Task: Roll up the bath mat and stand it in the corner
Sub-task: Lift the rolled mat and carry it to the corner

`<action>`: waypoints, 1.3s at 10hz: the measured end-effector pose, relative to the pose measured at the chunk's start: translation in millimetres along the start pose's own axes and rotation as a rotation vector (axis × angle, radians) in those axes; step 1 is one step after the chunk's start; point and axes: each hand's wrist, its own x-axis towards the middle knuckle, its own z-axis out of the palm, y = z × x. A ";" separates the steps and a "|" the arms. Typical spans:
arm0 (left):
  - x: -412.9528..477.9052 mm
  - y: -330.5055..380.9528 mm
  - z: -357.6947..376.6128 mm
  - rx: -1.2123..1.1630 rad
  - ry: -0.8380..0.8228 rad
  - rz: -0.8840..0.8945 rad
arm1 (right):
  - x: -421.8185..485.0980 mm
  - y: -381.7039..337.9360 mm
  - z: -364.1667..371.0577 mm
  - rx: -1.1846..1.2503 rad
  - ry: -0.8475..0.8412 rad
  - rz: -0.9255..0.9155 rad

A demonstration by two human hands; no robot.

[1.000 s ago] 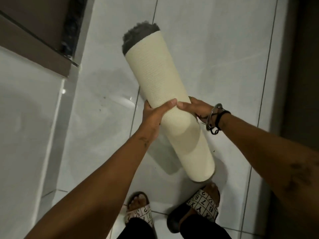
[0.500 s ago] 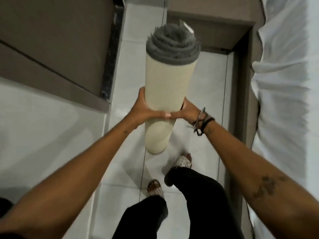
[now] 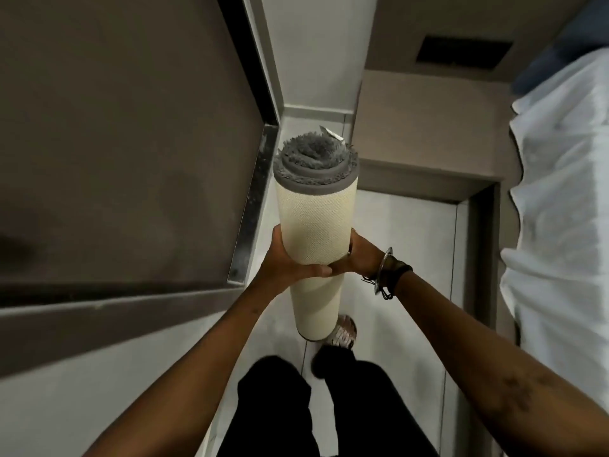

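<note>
Tiled floor point(image 3: 408, 258) at frame centre, upright rolled bath mat point(image 3: 314, 225), left hand point(image 3: 286, 262) and right hand point(image 3: 361, 255) wrapped around its middle.

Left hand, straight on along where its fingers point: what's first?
The left hand points right, wrapped round the rolled cream-backed grey bath mat; its fingertips already meet the right hand. Nothing else lies between, though depth is unclear.
</note>
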 end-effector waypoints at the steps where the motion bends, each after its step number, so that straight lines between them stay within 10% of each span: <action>1: 76.4 35.5 -22.0 0.026 -0.006 0.034 | 67.3 -43.6 -43.7 -0.046 0.004 -0.011; 9: 708.7 27.4 -87.2 -0.121 0.116 -0.083 | 699.1 -27.3 -294.7 -0.196 -0.057 0.014; 13: 799.0 -6.3 -100.2 -0.223 0.103 -0.206 | 795.4 8.9 -309.6 -0.313 0.011 0.191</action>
